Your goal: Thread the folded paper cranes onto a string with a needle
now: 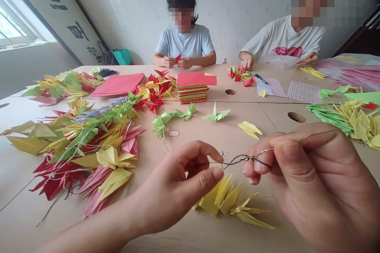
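Note:
A dark thread (237, 161), looped and twisted, stretches between my two hands above the table. My left hand (190, 178) pinches one end of it between thumb and forefinger. Closed on the other end is my right hand (308, 178), its thumb and forefinger gripping a thin wire-like piece that runs out past the knuckles; whether it is a needle I cannot tell. Beneath the hands lie yellow folded paper cranes (219, 197), partly covered by my left hand. Just beyond rest a green paper crane (216, 114) and a small stack of yellow folded paper (249, 129).
Strung paper cranes (109, 158) heap up on the left. A stack of coloured paper (192, 91) and red sheets (118, 85) lie farther back. Yellow and green folded pieces (353, 120) sit at right. Two people (185, 43) work across the table, which has round holes (297, 117).

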{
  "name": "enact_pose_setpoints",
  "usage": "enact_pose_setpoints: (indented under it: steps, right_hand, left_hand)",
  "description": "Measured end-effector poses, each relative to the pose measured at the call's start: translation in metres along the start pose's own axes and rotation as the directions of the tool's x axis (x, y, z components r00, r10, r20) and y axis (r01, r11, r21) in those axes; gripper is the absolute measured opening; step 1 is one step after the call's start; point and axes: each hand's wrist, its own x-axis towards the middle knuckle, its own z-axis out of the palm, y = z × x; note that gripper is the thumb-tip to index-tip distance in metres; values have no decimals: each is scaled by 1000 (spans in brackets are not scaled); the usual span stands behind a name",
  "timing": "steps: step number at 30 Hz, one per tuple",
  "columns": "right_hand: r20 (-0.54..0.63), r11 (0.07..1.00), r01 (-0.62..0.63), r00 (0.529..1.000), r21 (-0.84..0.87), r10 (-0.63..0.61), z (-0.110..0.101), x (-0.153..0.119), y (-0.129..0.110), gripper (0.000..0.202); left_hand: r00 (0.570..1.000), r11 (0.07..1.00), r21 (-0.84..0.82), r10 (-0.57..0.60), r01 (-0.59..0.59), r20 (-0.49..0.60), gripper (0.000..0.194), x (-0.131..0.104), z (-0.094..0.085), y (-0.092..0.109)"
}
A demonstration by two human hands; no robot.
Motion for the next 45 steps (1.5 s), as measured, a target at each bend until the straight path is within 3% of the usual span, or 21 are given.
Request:
enact_pose_setpoints:
  steps: [4, 7, 13, 17, 20, 24, 28, 32, 35, 38, 41, 45]
  right_hand:
    - [43, 1000, 15, 999, 12, -16, 2, -4, 3, 10]
    - [79, 998, 69, 995, -12, -68, 4, -7, 6, 8]
    - [154, 970, 176, 977, -171, -150, 4, -11, 7, 8]
    - [192, 948, 229, 963, -220, -188, 4, -8, 7, 6]
    - [202, 911, 286, 951, -297, -232, 2, -7, 8, 7]
    - [214, 869, 333, 939, -367, -269, 0, -6, 9, 9]
    - [157, 948, 182, 977, -260, -145, 1, -6, 7, 13]
    - [131, 992, -124, 984, 3, 123, 0, -4, 4, 19]
    - [197, 925, -331, 935, 185, 295, 0, 0, 3, 20]
    - [298, 808, -478, 872, 344, 389, 1, 3, 3, 20]
    - [354, 717, -561, 825, 415, 440, 3, 7, 4, 18]
    - [343, 668, -604, 797, 435, 497, 4, 12, 3, 19]
  left_hand:
    - [980, 969, 154, 197, -194, -3, 39, -5, -1, 3]
    - [963, 963, 24, 269, -269, 24, 33, -6, 0, 3]
    - [979, 956, -210, 200, -205, -45, 20, -4, 8, -2]
    - [960, 932, -234, 256, -276, -114, 15, -5, 12, -4]
    - [958, 933, -221, 271, -285, -95, 15, -7, 13, -3]
    - [982, 929, -319, 184, -191, -52, 7, -7, 14, 1]
    - [998, 898, -438, 64, -47, 24, 9, -4, 15, 2]
    - [994, 845, -534, 16, 45, 109, 15, -2, 16, -1]
    - [994, 856, -515, 30, 31, 109, 21, -3, 15, -5]
    - [996, 895, -446, 27, 15, 88, 24, -3, 12, -7]
    - [995, 910, -412, -1, 43, 101, 24, -3, 11, -7]
    - [994, 911, -407, -35, 74, 101, 25, -1, 11, -9]
